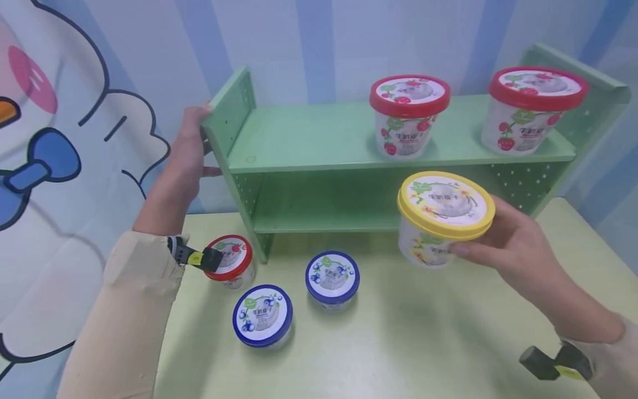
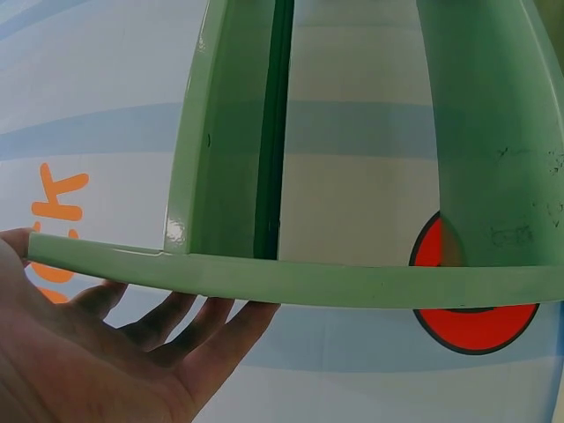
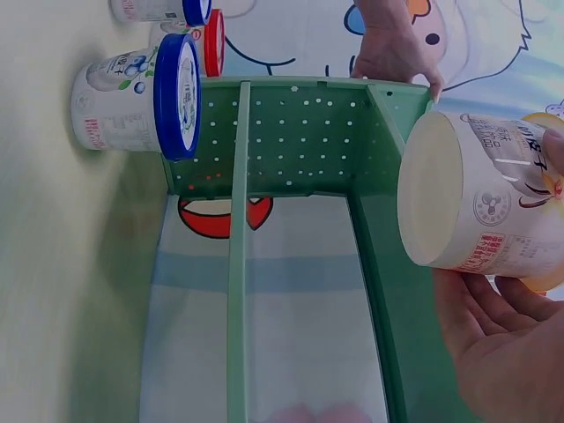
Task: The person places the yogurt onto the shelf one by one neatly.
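My right hand grips a white tub with a yellow lid by its side, raised in front of the shelf's right half. In the right wrist view this tub shows its pale base, with fingers along its side. My left hand holds the left side panel of a green two-level shelf. In the left wrist view the left hand has its fingers against the panel's outer face. Two red-lidded strawberry tubs, one nearer the middle and one at the right end, stand on the upper board.
On the pale table, two blue-lidded blueberry tubs, a nearer one and a farther one, stand before the shelf. A red-lidded tub is by its left foot, partly behind my left wrist's camera. A striped wall rises behind.
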